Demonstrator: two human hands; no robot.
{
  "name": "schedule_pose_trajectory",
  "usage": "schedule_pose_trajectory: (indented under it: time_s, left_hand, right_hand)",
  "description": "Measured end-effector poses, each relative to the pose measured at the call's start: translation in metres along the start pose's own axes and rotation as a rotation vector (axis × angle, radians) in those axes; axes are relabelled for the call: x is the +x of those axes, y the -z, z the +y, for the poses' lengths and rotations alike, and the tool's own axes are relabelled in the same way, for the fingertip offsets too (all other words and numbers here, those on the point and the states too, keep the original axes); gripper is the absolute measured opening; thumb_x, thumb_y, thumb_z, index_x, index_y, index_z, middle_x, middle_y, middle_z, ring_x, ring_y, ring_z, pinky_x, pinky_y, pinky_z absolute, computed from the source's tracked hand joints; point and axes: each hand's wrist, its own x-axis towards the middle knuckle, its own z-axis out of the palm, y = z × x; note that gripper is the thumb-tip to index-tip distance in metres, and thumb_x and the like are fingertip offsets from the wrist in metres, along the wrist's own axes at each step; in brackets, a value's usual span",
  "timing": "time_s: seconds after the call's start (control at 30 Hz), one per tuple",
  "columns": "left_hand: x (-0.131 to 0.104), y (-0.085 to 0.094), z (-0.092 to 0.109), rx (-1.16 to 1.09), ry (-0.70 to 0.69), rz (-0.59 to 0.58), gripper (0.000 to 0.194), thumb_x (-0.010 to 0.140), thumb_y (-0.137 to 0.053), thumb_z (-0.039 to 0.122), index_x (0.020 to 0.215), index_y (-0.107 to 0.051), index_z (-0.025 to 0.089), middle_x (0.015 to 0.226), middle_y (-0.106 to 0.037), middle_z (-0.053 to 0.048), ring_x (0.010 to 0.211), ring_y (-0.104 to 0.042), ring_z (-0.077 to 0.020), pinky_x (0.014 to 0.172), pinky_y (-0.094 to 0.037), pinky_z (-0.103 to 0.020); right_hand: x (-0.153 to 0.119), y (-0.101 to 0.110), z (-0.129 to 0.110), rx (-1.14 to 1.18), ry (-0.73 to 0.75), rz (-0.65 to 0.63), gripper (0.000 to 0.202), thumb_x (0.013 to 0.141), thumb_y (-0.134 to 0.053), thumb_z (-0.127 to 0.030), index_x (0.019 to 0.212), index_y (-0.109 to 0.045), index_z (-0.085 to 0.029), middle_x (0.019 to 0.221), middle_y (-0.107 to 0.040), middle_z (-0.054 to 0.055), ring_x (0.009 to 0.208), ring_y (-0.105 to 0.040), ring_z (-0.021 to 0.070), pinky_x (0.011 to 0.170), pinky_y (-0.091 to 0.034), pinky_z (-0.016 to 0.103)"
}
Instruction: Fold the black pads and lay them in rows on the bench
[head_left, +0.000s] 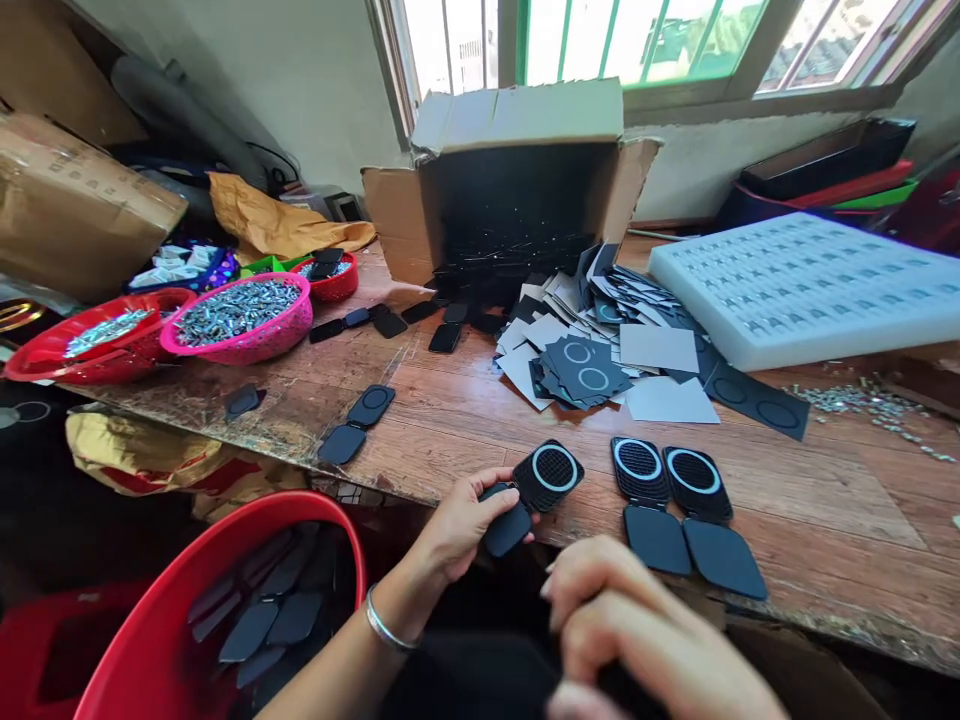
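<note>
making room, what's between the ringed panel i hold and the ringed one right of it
The head view shows only bare wooden tabletop between them.

This looks like a small workshop. A worn wooden desk (442, 430) with a scuffed front edge carries baskets of small metal parts (238, 310), a heap of loose cards (581, 350), a white foam tray (817, 280) in slots, and an open cardboard box (517, 120) by the window (637, 45). A red tub (352, 540) of flat black pieces stands below the front edge, towards the left corner.
</note>
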Motion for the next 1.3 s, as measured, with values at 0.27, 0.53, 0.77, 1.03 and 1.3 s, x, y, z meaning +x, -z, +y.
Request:
schedule_pose_trajectory:
  time_s: [0.27, 0.53, 0.77, 1.03, 1.3]
  left_hand:
    - [-0.021, 0.015, 0.019, 0.067, 0.199, -0.074, 0.041, 0.07, -0.074, 0.03, 0.105, -0.067, 0.011, 0.075, -0.073, -0.008, 0.062, -0.07, -0.0193, 0.049, -0.055, -0.024]
    - [-0.018, 0.017, 0.023, 0.118, 0.267, 0.034, 0.034, 0.078, -0.063, 0.017, 0.112, -0.066, 0.01, 0.066, -0.071, -0.006, 0.055, -0.069, -0.0175, 0.044, -0.054, -0.023]
    - [-0.013, 0.019, 0.02, 0.123, 0.25, -0.006, 0.029, 0.079, -0.063, 0.019, 0.106, -0.068, 0.01, 0.067, -0.072, -0.007, 0.056, -0.069, -0.0172, 0.045, -0.054, -0.022]
    - [-0.009, 0.021, 0.018, 0.105, 0.226, -0.063, 0.033, 0.076, -0.072, 0.026, 0.105, -0.068, 0.012, 0.07, -0.072, -0.007, 0.058, -0.07, -0.0178, 0.046, -0.054, -0.022]
    - [-0.01, 0.016, 0.021, 0.128, 0.252, -0.024, 0.03, 0.081, -0.064, 0.019, 0.11, -0.067, 0.011, 0.068, -0.072, -0.007, 0.057, -0.07, -0.0179, 0.046, -0.055, -0.023]
  right_hand:
    - [0.01, 0.022, 0.073, 0.471, -0.847, 0.322, 0.038, 0.06, -0.085, -0.055, 0.062, -0.07, -0.02, 0.1, -0.072, 0.01, 0.099, -0.065, 0.0285, 0.081, -0.054, 0.033]
    - [0.009, 0.006, 0.08, 0.748, -0.982, 0.213, 0.033, 0.061, -0.089, -0.045, 0.069, -0.075, -0.016, 0.095, -0.073, 0.011, 0.095, -0.066, 0.0261, 0.088, -0.057, 0.041]
    - [0.005, 0.004, 0.087, 0.795, -0.981, 0.232, 0.029, 0.066, -0.088, -0.04, 0.078, -0.077, -0.017, 0.095, -0.074, 0.009, 0.093, -0.067, 0.023, 0.087, -0.057, 0.037]
    - [0.004, 0.004, 0.086, 0.796, -0.961, 0.28, 0.025, 0.07, -0.085, -0.038, 0.081, -0.077, -0.017, 0.095, -0.074, 0.009, 0.09, -0.068, 0.0221, 0.082, -0.059, 0.036]
    - [0.002, 0.006, 0.09, 0.787, -0.977, 0.296, 0.031, 0.063, -0.09, -0.04, 0.079, -0.076, -0.016, 0.092, -0.074, 0.009, 0.089, -0.068, 0.0228, 0.084, -0.058, 0.039]
